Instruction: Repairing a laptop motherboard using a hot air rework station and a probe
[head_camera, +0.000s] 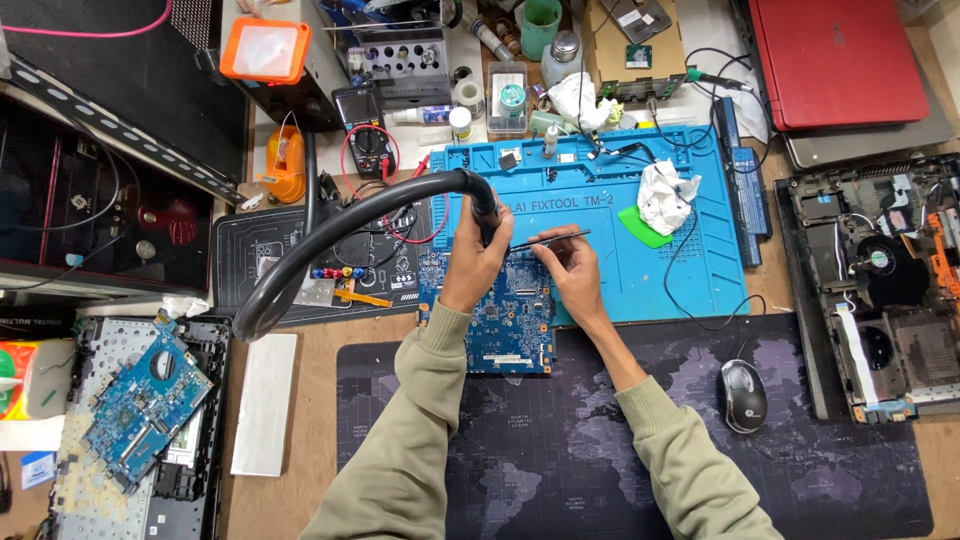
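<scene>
My left hand (472, 262) grips the black nozzle end of a thick black hose (330, 235), pointing it down at a blue circuit board (505, 325). My right hand (565, 268) pinches thin tweezers (550, 239) that stretch across just above the board's top edge. The board lies on the front edge of a blue work mat (610, 210), partly over a dark desk mat (560, 450). The nozzle tip and the tweezers' left end meet close together between my hands.
A crumpled white tissue (663, 195) and green pick (640, 225) lie on the blue mat. A mouse (743, 395) sits to the right, an opened laptop base (880, 290) beyond it. Another blue board (140, 405) rests far left, a multimeter (365, 125) behind.
</scene>
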